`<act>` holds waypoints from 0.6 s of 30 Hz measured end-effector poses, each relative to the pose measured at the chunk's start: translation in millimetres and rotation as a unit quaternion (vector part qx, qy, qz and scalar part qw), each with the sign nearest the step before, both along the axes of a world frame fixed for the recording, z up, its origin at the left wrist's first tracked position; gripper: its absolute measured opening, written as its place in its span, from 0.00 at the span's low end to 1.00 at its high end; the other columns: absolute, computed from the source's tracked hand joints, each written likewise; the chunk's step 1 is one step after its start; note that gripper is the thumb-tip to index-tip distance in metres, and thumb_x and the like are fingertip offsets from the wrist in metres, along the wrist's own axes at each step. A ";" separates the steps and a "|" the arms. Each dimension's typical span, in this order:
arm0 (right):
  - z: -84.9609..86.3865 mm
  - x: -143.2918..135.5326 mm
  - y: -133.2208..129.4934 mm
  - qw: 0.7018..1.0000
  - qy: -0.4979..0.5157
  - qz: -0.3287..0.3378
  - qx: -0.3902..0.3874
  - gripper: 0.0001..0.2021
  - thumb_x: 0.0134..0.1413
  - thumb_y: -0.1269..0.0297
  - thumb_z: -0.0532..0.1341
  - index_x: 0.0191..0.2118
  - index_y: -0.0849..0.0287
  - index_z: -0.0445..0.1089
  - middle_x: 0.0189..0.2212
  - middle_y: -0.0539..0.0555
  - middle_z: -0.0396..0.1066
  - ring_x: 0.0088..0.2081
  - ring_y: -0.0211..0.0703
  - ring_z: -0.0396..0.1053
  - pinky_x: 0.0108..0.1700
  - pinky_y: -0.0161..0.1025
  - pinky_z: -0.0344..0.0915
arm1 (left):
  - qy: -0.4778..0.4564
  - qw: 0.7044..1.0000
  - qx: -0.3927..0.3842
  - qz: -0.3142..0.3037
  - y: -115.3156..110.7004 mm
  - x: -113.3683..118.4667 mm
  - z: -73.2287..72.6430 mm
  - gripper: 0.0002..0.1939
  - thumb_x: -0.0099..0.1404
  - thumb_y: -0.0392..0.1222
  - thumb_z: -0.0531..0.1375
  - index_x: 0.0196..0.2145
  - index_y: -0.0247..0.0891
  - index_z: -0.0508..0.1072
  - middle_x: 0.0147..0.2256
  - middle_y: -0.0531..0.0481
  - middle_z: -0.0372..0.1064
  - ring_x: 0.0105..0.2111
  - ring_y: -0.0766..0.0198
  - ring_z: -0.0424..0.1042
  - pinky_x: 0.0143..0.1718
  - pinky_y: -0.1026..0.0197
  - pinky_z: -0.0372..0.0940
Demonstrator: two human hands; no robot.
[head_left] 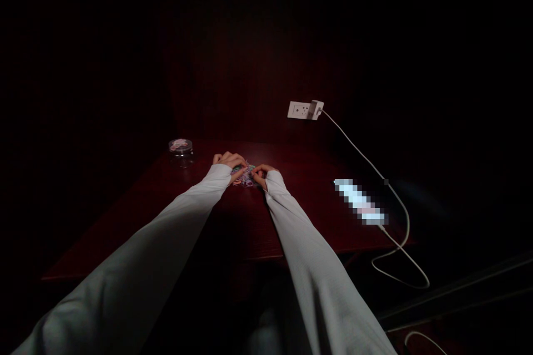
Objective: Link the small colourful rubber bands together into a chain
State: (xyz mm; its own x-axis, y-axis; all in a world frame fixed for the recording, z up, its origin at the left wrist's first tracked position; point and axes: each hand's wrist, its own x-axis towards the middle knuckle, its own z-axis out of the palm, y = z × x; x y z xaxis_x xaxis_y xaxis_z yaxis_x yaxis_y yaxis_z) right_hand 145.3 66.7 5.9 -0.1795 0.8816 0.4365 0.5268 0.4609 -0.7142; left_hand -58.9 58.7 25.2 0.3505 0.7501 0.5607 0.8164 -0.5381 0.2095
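- Head view: left hand [227, 160] and right hand [264, 171] slightly apart, flanking the colorful pile [247, 179] on the tabletop [303, 199], probably corralling it
- can't tell if they're pinching any
- jar [180, 151] sits left, maybe for space

No words, brands or numbers can be read. Coarse pixel blocks cover the bright device [360, 203] on the right side of the counter [145, 233], so anything written there is hidden. The pinkish pattern on the lid [179, 144] of the clear round jar [182, 154] is too small and dim to make out. Any markings on the white wall socket [297, 110] or the plugged-in charger [316, 108] are likewise too small to tell.
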 end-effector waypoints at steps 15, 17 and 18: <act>-2.4 0.4 -0.8 1.000 0.016 0.007 -0.007 0.12 0.55 0.52 0.67 0.39 0.55 0.79 0.25 0.45 0.68 0.27 0.35 0.61 0.32 0.31 0.57 | -0.007 0.999 -0.010 -0.034 3.0 1.5 -2.6 0.08 0.73 0.45 0.58 0.42 0.46 0.78 0.50 0.49 0.78 0.51 0.53 0.67 0.53 0.49 0.51; -2.4 0.6 -0.5 1.000 0.014 0.008 -0.008 0.12 0.55 0.53 0.67 0.39 0.55 0.79 0.25 0.45 0.67 0.27 0.35 0.61 0.32 0.31 0.56 | -0.005 0.999 -0.014 -0.039 2.6 2.1 -1.8 0.08 0.73 0.46 0.58 0.43 0.46 0.78 0.50 0.49 0.78 0.51 0.53 0.67 0.53 0.49 0.51; -2.4 0.7 -0.3 1.000 0.014 0.008 -0.008 0.11 0.55 0.53 0.67 0.38 0.55 0.79 0.25 0.45 0.67 0.27 0.35 0.60 0.31 0.31 0.56 | -0.004 0.999 -0.018 -0.041 2.1 2.4 -0.9 0.08 0.73 0.46 0.58 0.42 0.46 0.78 0.50 0.49 0.78 0.51 0.53 0.67 0.53 0.49 0.51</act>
